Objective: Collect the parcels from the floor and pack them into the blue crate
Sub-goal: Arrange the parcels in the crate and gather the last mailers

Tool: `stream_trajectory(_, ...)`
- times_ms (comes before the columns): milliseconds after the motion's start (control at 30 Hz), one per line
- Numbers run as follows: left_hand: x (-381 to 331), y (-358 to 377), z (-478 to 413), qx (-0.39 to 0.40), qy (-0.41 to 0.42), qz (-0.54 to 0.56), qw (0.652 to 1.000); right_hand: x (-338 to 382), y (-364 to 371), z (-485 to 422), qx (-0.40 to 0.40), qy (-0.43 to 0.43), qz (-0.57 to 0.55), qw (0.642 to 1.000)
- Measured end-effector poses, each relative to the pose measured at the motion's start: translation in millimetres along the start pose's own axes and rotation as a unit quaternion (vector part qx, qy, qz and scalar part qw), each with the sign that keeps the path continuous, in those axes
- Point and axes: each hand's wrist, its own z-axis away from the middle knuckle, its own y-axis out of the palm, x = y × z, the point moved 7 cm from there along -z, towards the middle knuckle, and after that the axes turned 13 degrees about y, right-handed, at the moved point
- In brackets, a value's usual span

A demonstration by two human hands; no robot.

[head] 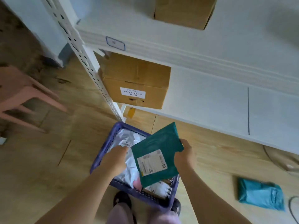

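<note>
storeroom | white slotted shelving (90,65) | labelled cardboard boxes (135,81) | wood-look floor (48,159)

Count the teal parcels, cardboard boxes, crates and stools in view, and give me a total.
Teal parcels: 2, one gripped by the right hand, one on the floor
Cardboard boxes: 2
Blue crate: 1
Pink stool: 1
Total: 6
</note>
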Motion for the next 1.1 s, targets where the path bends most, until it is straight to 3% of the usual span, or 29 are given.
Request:
stream_trajectory(167,24.6,51.5,-61.9,0.007,0.017,0.090,0.996,2.5,53.6,-39.8,-0.037,-0.017,0.057,0.998)
stream_trajectory(267,39.1,94.1,-95.7,0.021,0.001,0.165,0.986,-2.5,87.4,-72.5,-0.011,-0.018,0.052,0.998)
stream_trajectory(433,62.8,169.5,-121.6,0.113,-0.051,0.224,0.967,-31.5,135.6,-118.2,0.059,-0.002,0.031,0.998)
stream_trajectory(500,66.5,188.5,-127.6,0.103,-0.057,0.259,0.959,-40.7,146.5,-125.8,0.048,-0.021,0.070,0.996)
stream_trajectory(600,65.3,205.2,-135.0,0.080,-0.061,0.278,0.955,-50.8,157.5,-126.6,0.001,-0.052,0.212,0.976)
stream_trajectory(733,67.9,220.6,-148.3,0.021,-0.110,0.336,0.935,-74.3,186.5,-128.2,0.070,-0.026,0.256,0.964)
stream_trajectory(867,66.9,246.2,-168.7,0.016,-0.092,0.339,0.936,-97.0,222.6,-134.3,0.108,-0.056,0.325,0.938)
stream_trajectory(1000,66.5,274.9,-185.1,0.011,-0.081,0.303,0.949,-126.5,258.2,-136.7,0.125,-0.102,0.426,0.890)
stream_trajectory(1100,62.2,280.1,-196.4,-0.006,-0.031,0.204,0.978,-142.9,277.3,-138.7,0.126,-0.131,0.482,0.857)
